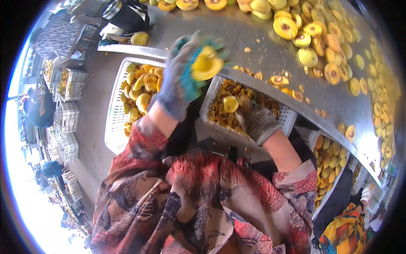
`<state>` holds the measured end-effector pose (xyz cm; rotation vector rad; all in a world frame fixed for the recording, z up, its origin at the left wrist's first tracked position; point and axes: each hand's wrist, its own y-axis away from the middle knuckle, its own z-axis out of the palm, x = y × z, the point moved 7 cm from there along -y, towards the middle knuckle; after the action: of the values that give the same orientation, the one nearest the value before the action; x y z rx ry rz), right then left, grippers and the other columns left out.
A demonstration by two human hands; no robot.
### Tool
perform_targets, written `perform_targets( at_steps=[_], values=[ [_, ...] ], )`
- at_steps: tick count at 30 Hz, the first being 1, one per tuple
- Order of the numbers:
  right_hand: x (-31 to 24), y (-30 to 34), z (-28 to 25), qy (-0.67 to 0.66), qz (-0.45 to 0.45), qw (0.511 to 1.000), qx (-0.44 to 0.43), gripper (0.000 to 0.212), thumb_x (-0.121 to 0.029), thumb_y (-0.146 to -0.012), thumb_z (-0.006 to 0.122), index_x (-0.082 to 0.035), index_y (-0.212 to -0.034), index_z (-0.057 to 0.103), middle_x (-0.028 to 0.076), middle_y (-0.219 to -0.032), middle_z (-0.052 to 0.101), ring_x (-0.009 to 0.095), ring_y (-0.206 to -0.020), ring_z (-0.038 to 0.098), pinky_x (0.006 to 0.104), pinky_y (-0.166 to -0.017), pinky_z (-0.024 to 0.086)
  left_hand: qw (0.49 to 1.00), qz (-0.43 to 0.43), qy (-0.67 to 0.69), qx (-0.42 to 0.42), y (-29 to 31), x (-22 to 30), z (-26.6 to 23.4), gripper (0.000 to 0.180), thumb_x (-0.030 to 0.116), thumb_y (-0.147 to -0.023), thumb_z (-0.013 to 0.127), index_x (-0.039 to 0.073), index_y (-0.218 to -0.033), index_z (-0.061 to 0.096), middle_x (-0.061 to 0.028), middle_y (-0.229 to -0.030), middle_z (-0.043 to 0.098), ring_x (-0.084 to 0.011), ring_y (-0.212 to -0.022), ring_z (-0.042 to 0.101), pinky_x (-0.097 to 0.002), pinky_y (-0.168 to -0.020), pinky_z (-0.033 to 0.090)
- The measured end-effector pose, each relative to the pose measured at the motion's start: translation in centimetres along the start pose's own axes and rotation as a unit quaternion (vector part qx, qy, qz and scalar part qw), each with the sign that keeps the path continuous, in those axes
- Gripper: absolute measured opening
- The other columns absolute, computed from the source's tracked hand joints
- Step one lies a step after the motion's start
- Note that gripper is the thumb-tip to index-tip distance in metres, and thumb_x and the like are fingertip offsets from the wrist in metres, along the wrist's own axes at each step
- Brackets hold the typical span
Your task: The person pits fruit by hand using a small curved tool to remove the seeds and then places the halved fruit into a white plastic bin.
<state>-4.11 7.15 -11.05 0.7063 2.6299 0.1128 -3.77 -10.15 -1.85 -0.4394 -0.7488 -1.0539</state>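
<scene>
My left hand [179,76], in a grey-and-teal work glove, is raised near the metal table's edge and grips a yellow peach half [207,64]. The cut face is turned up, and motion blurs the fingers. My right hand [260,122], in a grey knit glove, is over a white crate [203,111] of brownish peach pits and scraps [226,120]. Its fingers are curled, and what they hold is hidden. Just left of those fingers is a yellow peach piece [230,104]; whether it touches them I cannot tell.
A white crate [112,122] of peach pieces stands at left. Halved peaches [285,28] are heaped on the metal table [237,29], with scraps along its edge. Another crate of peaches [327,158] is at lower right. Co-workers and stacked crates [67,116] line the left; a person's patterned sleeve [344,230] shows lower right.
</scene>
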Motion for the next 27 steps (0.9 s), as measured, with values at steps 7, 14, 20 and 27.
perform_targets(
  at_steps=[7,14,20,27],
  values=[
    [2.7,1.0,2.0,-0.084,0.140,0.968,-0.188,0.040,-0.020,-0.086,0.036,-0.004,-0.122,0.037,0.023,-0.090,0.059,0.037,-0.088,0.057,0.0426,-0.073,0.046,0.394,0.180,-0.901,0.002,1.2,12.8,-8.9,0.025,0.015,-0.076,0.062,0.007,-0.100,0.059,-0.0150,-0.115,0.051,-0.0292,-0.111,0.047,-0.0323,-0.092,0.037],
    [-0.2,0.1,-1.9,-0.257,0.071,0.961,-0.072,0.044,-0.029,-0.075,0.060,-0.005,-0.109,0.047,0.016,-0.103,0.053,0.034,-0.088,0.054,0.0406,-0.074,0.045,0.600,0.276,-0.751,0.029,-19.1,12.6,-6.8,0.051,0.035,-0.076,0.060,0.010,-0.119,0.048,-0.0181,-0.124,0.044,-0.0312,-0.116,0.041,-0.0355,-0.096,0.032],
    [2.4,1.1,-5.0,-0.407,0.070,0.908,0.068,0.043,-0.013,-0.065,0.071,-0.006,-0.103,0.050,0.011,-0.092,0.057,0.024,-0.086,0.056,0.0316,-0.075,0.045,0.652,0.240,-0.718,0.026,-35.7,11.1,-3.5,0.071,0.056,-0.075,0.051,0.002,-0.121,0.046,-0.0204,-0.120,0.048,-0.0323,-0.110,0.047,-0.0346,-0.093,0.035],
    [3.2,0.1,-9.6,-0.451,0.101,0.879,0.121,0.024,-0.006,-0.066,0.065,-0.005,-0.089,0.058,0.010,-0.082,0.058,0.023,-0.077,0.057,0.0305,-0.068,0.045,0.819,-0.063,-0.558,-0.119,-41.8,3.7,-5.1,0.042,0.040,-0.076,0.062,0.004,-0.097,0.061,-0.0113,-0.094,0.061,-0.0172,-0.085,0.056,-0.0285,-0.077,0.044]
  ],
)
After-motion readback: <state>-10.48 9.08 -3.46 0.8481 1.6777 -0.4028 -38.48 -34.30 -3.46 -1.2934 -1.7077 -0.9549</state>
